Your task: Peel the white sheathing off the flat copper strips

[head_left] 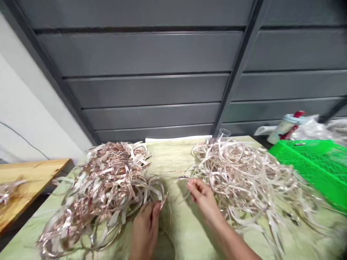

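A thin shiny copper-coloured strip [182, 177] arches between my two hands over the table. My right hand [203, 198] pinches its right end, just left of a large heap of pale, curled strips [241, 173]. The other end reaches down to my left hand [148, 225], whose thumb and forefinger are pressed together on it. Beside my left hand lies a second tangled heap of copper and white strips [108, 184]. Fine loose strands hang near my left fingertips.
The pale green table [170, 155] carries both heaps. A bright green crate [311, 169] stands at the right, with a lidded cup [282, 130] and clear plastic bags behind it. A wooden table [32, 177] is at the left; a grey panelled wall rises behind.
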Available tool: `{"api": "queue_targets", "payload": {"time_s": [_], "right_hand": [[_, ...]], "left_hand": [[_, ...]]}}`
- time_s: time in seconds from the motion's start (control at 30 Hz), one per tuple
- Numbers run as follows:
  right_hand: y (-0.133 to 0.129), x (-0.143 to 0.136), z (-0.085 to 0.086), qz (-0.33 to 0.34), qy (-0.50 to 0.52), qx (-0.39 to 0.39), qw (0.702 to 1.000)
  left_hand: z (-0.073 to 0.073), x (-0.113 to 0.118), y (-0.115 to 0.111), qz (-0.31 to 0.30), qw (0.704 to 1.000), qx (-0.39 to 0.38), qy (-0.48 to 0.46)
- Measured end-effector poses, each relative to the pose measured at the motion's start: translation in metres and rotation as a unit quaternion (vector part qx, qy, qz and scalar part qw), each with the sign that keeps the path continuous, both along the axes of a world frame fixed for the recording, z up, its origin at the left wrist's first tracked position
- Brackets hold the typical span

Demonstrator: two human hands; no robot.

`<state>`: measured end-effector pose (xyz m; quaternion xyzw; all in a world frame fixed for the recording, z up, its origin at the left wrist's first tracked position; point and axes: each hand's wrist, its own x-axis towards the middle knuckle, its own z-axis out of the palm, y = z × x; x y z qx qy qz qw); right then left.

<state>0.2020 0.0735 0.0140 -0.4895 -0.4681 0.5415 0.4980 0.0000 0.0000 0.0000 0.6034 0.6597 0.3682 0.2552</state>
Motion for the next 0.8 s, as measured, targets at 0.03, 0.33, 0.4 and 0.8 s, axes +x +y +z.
{"api": "queue_targets", "payload": {"time_s": [0.03,0.33,0.4,0.8], "right_hand": [[0.001,-0.001,0.0,0.001,0.008,-0.007,1.0],[0.007,0.012,0.007,-0.021,-0.089,0.069,0.993],[0.008,0.018,0.011,-0.033,-0.145,0.116,0.982],[0.012,0.046,0.031,-0.054,-0.192,0.116,0.973]], "left_hand": [[-0.001,0.0,0.002,-0.004,1.0,-0.001,0.01],[-0.01,-0.004,0.007,0.0,0.999,0.004,0.053],[-0.011,-0.004,0.007,-0.004,0.999,0.004,0.045],[-0.013,-0.025,0.007,0.081,0.987,0.138,-0.015]]}}
